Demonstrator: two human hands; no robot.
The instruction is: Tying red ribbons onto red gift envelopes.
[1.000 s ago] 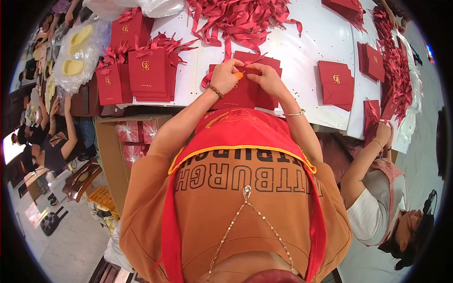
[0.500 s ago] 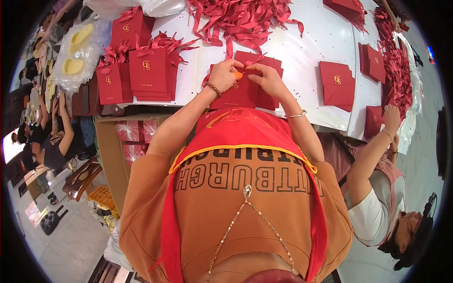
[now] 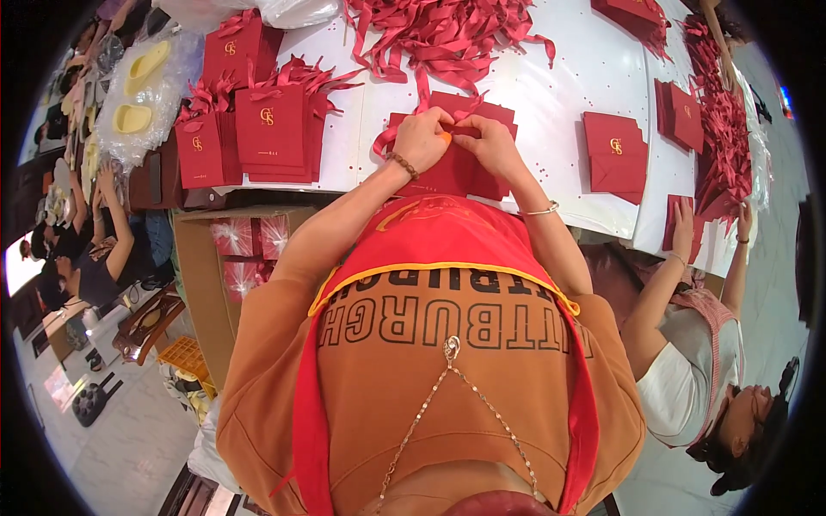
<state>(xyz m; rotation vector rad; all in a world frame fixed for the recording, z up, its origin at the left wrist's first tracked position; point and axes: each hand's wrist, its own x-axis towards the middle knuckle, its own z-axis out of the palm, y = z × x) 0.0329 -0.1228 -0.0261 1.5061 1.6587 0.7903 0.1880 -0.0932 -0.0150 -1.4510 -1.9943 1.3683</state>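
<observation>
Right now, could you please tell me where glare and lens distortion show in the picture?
Head view, middle: the long white table has a visibly bowed near edge; head view, upper left: the shiny clear plastic wrap catches glare; head view, far left: a bright white patch is washed out; head view, centre: the bare left hand and bare right hand look fairly sharp.

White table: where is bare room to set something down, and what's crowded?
The white table is mostly bare between the right hand and the bag stack to its right; a narrower patch lies between the left hand and the left bags. Crowded: the ribbon heap.
</observation>
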